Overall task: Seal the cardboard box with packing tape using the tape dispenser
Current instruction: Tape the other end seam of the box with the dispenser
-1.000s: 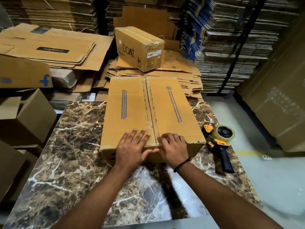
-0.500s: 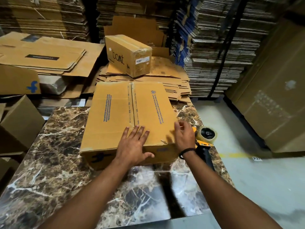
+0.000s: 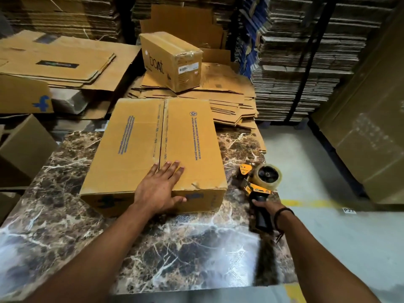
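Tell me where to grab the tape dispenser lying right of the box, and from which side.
Grip the tape dispenser by its black handle, coming from the near side. It lies on the marble table with the handle pointing toward the person, while the tape roll and yellow blade end face away, beside the cardboard box. The right hand holds it there.

- "boAt", dark lettering, on side of small sealed box [image 3: 172,60], well beyond left hand [image 3: 157,189]. White barcode label on its end face: unreadable.
- "P27", white floor tag [image 3: 349,210], right of right hand [image 3: 265,204].
- Blue "f" logo on cardboard flap [image 3: 21,92], far left of left hand.
- Cardboard box [image 3: 135,149] under left hand: blue print lines and round emblem on top flaps, blue mark on near face by thumb. All illegible.
- Tape dispenser [image 3: 260,188] in right hand: mark on orange plate, too small to read.
- Black label on flattened carton [image 3: 72,51], far left beyond left hand: blurred.
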Demonstrator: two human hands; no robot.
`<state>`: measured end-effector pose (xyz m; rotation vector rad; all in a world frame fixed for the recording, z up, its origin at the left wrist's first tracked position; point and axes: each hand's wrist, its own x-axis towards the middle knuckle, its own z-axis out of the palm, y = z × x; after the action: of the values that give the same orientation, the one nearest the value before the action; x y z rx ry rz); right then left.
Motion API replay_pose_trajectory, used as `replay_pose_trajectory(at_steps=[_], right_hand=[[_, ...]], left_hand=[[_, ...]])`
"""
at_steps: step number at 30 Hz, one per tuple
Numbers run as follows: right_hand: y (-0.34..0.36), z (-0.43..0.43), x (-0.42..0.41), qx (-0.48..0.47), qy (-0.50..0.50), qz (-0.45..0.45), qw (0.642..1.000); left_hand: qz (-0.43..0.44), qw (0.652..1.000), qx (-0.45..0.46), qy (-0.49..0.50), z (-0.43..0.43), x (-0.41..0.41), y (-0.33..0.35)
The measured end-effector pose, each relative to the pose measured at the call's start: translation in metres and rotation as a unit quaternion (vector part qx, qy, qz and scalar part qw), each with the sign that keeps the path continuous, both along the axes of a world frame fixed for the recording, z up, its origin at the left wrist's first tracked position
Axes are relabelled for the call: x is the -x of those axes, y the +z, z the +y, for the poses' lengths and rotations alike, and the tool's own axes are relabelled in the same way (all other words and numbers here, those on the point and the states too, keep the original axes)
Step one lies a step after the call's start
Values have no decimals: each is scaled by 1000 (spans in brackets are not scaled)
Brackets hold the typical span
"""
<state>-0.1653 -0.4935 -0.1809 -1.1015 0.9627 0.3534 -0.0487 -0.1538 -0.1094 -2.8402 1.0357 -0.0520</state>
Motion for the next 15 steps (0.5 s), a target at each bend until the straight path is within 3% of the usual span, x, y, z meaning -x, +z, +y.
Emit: replay_pose_trajectory(at_steps=[1,5,10,15], right_hand=[[-4,-3,0,-82,4,-2,997],[-20,-6,-1,-212,35,-41,976],[-15,7,-1,-203,53,-92,973],[-7,18,-19,-160,-48,-113,979]], left_hand=[[2,1000,-2,1,0,0,1],[8,1000,-1,6,-1,2,3],[16,1000,-2,13,-1,3,5],[27,999,-15,21,-2,3,7]])
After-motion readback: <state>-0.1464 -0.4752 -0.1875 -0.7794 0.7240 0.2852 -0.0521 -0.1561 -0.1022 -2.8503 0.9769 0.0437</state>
